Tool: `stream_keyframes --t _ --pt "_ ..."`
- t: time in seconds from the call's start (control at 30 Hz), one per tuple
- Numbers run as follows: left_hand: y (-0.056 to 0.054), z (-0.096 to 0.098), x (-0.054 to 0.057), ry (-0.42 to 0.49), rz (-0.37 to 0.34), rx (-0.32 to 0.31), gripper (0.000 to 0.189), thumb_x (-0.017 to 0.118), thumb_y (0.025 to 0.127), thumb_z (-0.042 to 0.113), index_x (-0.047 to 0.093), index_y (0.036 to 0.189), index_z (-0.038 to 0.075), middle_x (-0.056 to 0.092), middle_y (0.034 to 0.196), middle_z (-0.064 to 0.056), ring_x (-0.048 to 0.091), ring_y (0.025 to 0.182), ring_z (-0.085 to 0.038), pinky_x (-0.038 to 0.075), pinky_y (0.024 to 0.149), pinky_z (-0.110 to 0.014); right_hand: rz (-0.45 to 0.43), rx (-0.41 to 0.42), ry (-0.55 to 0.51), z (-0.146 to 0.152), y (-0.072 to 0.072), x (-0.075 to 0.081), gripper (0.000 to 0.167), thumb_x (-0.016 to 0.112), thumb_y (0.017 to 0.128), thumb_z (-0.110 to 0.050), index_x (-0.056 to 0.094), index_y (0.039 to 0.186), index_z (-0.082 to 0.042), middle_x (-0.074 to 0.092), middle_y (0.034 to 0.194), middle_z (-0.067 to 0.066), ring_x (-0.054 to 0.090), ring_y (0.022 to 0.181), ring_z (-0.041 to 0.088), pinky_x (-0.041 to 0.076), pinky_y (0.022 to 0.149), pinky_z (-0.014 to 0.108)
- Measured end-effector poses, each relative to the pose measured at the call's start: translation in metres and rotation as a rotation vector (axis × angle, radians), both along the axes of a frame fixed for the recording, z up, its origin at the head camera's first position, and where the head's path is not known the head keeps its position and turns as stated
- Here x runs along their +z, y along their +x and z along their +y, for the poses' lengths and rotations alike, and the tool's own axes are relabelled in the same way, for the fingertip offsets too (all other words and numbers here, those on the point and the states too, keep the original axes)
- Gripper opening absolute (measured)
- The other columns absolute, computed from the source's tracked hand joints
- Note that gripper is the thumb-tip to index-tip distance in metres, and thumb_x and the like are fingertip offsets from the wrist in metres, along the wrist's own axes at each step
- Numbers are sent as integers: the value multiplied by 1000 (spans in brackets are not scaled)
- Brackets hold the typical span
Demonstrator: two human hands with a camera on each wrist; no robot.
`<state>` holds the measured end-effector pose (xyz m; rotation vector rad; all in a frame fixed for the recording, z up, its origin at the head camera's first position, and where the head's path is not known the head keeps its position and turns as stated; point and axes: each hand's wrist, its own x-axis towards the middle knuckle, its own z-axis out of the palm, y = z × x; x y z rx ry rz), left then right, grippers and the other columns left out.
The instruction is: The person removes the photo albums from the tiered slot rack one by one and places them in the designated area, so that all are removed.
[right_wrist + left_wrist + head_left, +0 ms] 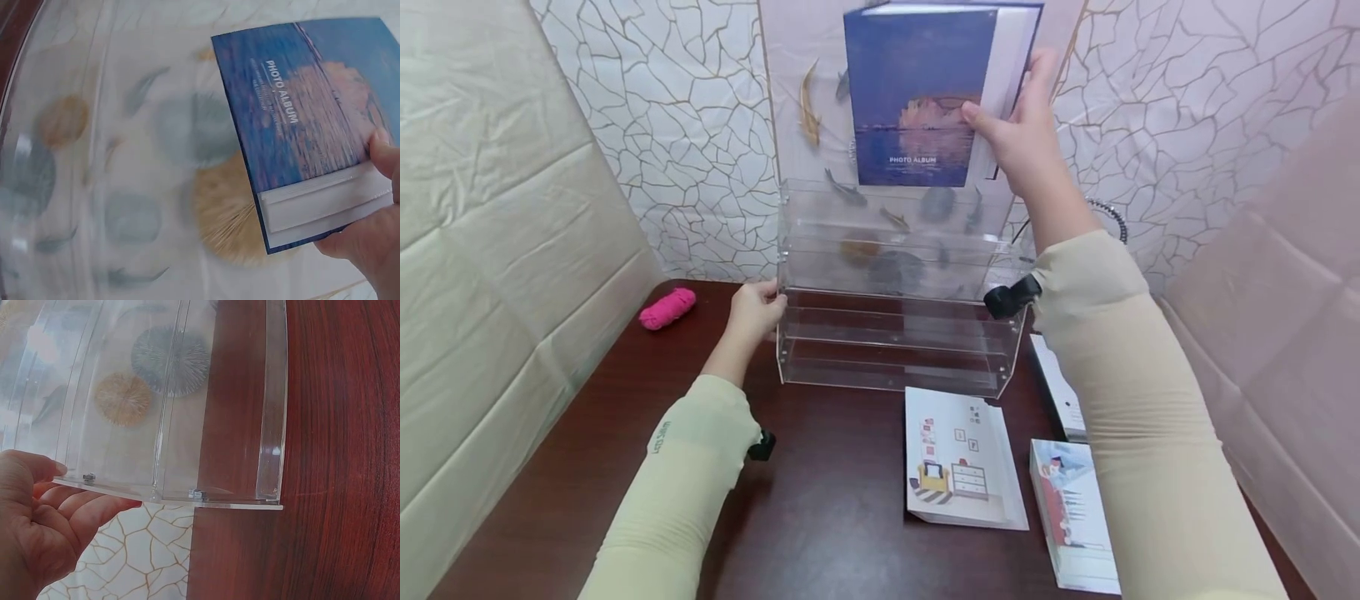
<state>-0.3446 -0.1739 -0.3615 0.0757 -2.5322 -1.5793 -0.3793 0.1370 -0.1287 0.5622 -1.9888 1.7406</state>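
Note:
A clear acrylic tiered rack [895,332] stands on the dark red table. My left hand [755,315] holds the rack's left side panel; in the left wrist view the thumb [47,464] lies on one face of it, with fingers beyond the edge. Above the rack, my right hand [1028,137] grips a blue photo album [910,92] by its right side, thumb on the front cover. White inner pages show along that side. In the right wrist view the album [306,106] is apart from the rack, and some fingers are hidden behind it.
A white booklet with a drawn yellow armchair [962,458] lies before the rack. Right of it are another illustrated album [1075,508] and a white-and-black item [1056,383], partly behind my arm. Pink yarn [667,309] sits back left. A fish-patterned panel [811,167] hangs behind.

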Motion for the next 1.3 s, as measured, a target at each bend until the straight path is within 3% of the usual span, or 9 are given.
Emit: stream_keyframes --t 0.23,0.43,0.53,0.67,0.77,0.9,0.97,1.1,1.3 --pt "-3 -2 -3 14 -4 -6 45 51 93 13 48 137 11 61 99 -24 64 71 -34 60 58 -49 -37 322 -307 -6 55 -16 53 57 83 14 22 113 -13 43 118 14 53 99 27 54 90 38" --pt "-4 -2 2 -5 -10 -20 45 51 93 12 46 137 11 61 107 -24 64 74 -36 60 48 -37 -207 386 -274 -10 99 -76 50 58 88 3 22 118 -14 42 105 14 53 78 21 59 74 33" --pt "-3 -2 4 -18 -13 -18 45 51 92 11 46 137 10 61 108 -24 64 75 -33 60 48 -36 -390 346 -236 -15 116 -117 48 56 89 4 20 117 -11 45 104 14 53 82 18 56 77 29" --pt "-3 -2 5 -24 3 -13 45 52 92 11 48 136 9 62 104 -25 64 80 -35 60 48 -36 -665 201 -120 -21 131 -170 49 55 90 2 16 117 -6 45 109 17 56 86 20 57 81 33" --pt "-3 -2 3 -15 -4 -15 45 51 92 12 47 137 9 61 106 -25 64 82 -37 60 51 -38 -787 129 -50 -28 138 -207 51 57 88 2 16 118 -3 44 110 21 57 84 24 59 76 36" --pt "-2 -3 1 4 -26 -3 45 51 93 11 46 138 10 60 108 -24 64 80 -36 61 57 -43 -875 132 16 -44 148 -245 60 60 87 0 13 125 -1 43 110 24 57 82 28 60 68 38" --pt "-2 -2 1 17 -35 -4 46 51 93 11 46 138 11 59 110 -24 64 80 -36 61 58 -44 -923 136 59 -52 154 -258 72 60 87 -3 6 134 0 40 116 29 57 86 33 60 68 41" --pt "-1 -1 0 32 -54 -20 47 51 93 12 43 140 10 57 113 -24 64 82 -37 61 58 -43 -973 102 124 -64 162 -274 95 63 86 -4 -14 140 7 23 136 38 43 113 41 49 93 46" --pt "-3 -1 1 29 -52 -20 47 51 93 12 44 139 11 57 111 -24 64 83 -37 61 56 -41 -976 86 160 -73 159 -285 100 64 85 -5 -19 138 12 9 143 38 26 128 42 28 110 51"
